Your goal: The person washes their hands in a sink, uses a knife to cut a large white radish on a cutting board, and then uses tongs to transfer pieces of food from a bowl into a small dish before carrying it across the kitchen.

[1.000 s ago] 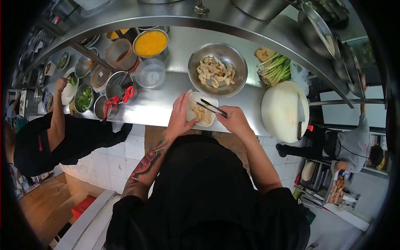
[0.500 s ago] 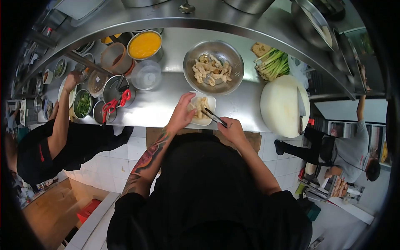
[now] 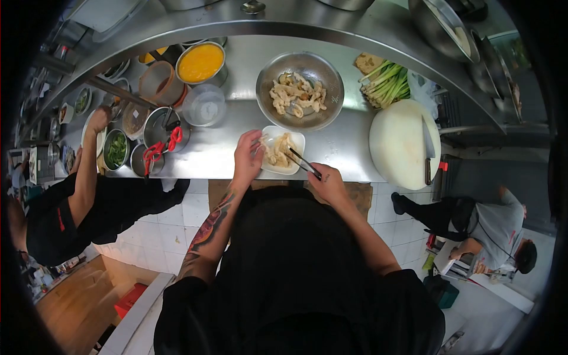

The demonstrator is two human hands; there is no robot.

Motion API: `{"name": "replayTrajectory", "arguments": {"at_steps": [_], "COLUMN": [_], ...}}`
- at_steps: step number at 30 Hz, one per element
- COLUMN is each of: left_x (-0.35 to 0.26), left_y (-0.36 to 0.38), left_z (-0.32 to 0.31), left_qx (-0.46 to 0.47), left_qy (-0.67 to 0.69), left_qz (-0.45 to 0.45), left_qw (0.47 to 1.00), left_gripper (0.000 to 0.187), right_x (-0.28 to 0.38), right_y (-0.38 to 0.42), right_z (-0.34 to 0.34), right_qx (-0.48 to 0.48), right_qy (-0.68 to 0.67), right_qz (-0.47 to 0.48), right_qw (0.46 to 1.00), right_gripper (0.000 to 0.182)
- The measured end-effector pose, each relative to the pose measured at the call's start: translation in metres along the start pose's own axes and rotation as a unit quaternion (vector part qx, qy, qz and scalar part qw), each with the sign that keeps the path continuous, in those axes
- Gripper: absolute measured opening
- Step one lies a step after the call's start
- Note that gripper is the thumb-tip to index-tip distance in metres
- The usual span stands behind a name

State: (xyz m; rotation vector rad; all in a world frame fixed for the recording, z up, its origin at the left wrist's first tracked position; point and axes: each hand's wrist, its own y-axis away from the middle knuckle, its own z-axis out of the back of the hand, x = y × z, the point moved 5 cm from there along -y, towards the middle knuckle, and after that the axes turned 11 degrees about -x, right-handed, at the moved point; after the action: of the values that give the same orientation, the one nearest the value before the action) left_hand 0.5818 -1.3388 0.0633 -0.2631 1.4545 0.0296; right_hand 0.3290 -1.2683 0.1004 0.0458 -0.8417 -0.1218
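Note:
A small white dish (image 3: 299,168) sits near the counter's front edge with pale food strips (image 3: 278,151) in it. My left hand (image 3: 247,158) is at the dish's left rim, fingers curled and drawn together; a pale bit shows by the fingertips, too small to name. From the right, my right hand (image 3: 329,183) grips dark tongs (image 3: 305,164), whose tips reach the strips in the dish. Behind the dish stands a wide metal bowl (image 3: 300,121) holding cooked-looking pale pieces (image 3: 296,94).
Right of the bowl lie green stalks (image 3: 387,86) and a thick round cutting board (image 3: 399,148) with a cleaver (image 3: 427,151). Red-handled scissors (image 3: 155,151) and several containers stand left. A shelf (image 3: 284,19) overhangs the back. One co-worker (image 3: 83,195) is left, another (image 3: 497,225) right.
My left hand has pulled back left from over the dish, exposing more of its contents. The tongs remain at the strips. The right co-worker's raised arm has come down.

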Motion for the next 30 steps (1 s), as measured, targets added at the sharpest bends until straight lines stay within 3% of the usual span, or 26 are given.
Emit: {"name": "replayTrajectory", "arguments": {"at_steps": [1, 3, 5, 7, 12, 14, 17, 19, 21, 23, 24, 26, 29, 30], "left_x": [-0.002, -0.012, -0.01, -0.011, -0.009, -0.013, -0.014, -0.011, -0.01, -0.017, -0.02, -0.022, -0.02, -0.019], "left_y": [-0.002, -0.006, -0.01, -0.011, -0.003, 0.002, 0.01, 0.016, 0.023, 0.03, 0.035, 0.045, 0.052, 0.054], "left_z": [-0.002, -0.01, -0.01, -0.007, -0.003, -0.001, 0.011, 0.023, 0.035, 0.044, 0.05, 0.058, 0.063, 0.061], "left_qx": [-0.002, 0.057, 0.028, 0.021, 0.048, 0.048, 0.02, 0.016, 0.013, 0.008, 0.006, 0.0, 0.002, 0.011], "left_qy": [0.001, -0.155, -0.163, -0.29, -0.287, -0.272, -0.237, -0.202, -0.215, -0.227, -0.213, -0.201, -0.191, -0.182], "left_qz": [0.0, -0.139, -0.115, -0.136, -0.181, -0.188, -0.151, -0.078, -0.1, -0.119, -0.078, -0.03, 0.007, 0.028], "left_qw": [1.0, 0.976, 0.98, 0.947, 0.939, 0.942, 0.959, 0.976, 0.971, 0.967, 0.974, 0.979, 0.981, 0.983], "left_gripper": [0.04, 0.032, 0.029, 0.028, 0.031, 0.033, 0.034, 0.031, 0.03, 0.029, 0.029, 0.028, 0.028, 0.028], "right_x": [0.001, 0.008, 0.007, 0.011, 0.067, 0.09, 0.098, 0.091, 0.073, 0.065, 0.061, 0.082, 0.068, 0.067], "right_y": [0.0, -0.001, -0.001, 0.001, -0.016, -0.05, -0.111, -0.142, -0.16, -0.156, -0.151, -0.117, -0.071, -0.058], "right_z": [0.001, 0.003, 0.003, 0.009, 0.053, 0.061, 0.04, 0.023, 0.003, 0.008, 0.015, 0.042, 0.05, 0.047], "right_qx": [0.001, -0.007, -0.015, -0.025, -0.074, -0.095, -0.081, -0.065, -0.073, -0.091, -0.107, -0.043, -0.028, 0.018], "right_qy": [0.002, 0.009, 0.025, 0.04, -0.02, 0.065, 0.152, 0.183, 0.16, 0.092, 0.024, -0.031, -0.028, -0.003], "right_qz": [0.001, 0.03, 0.047, 0.063, 0.084, 0.141, 0.096, 0.07, 0.089, 0.113, 0.133, 0.091, 0.123, 0.144], "right_qw": [1.0, 0.999, 0.998, 0.997, 0.994, 0.983, 0.98, 0.979, 0.98, 0.985, 0.985, 0.994, 0.992, 0.989], "right_gripper": [0.035, 0.033, 0.032, 0.031, 0.031, 0.024, 0.02, 0.02, 0.023, 0.024, 0.025, 0.027, 0.023, 0.022]}}
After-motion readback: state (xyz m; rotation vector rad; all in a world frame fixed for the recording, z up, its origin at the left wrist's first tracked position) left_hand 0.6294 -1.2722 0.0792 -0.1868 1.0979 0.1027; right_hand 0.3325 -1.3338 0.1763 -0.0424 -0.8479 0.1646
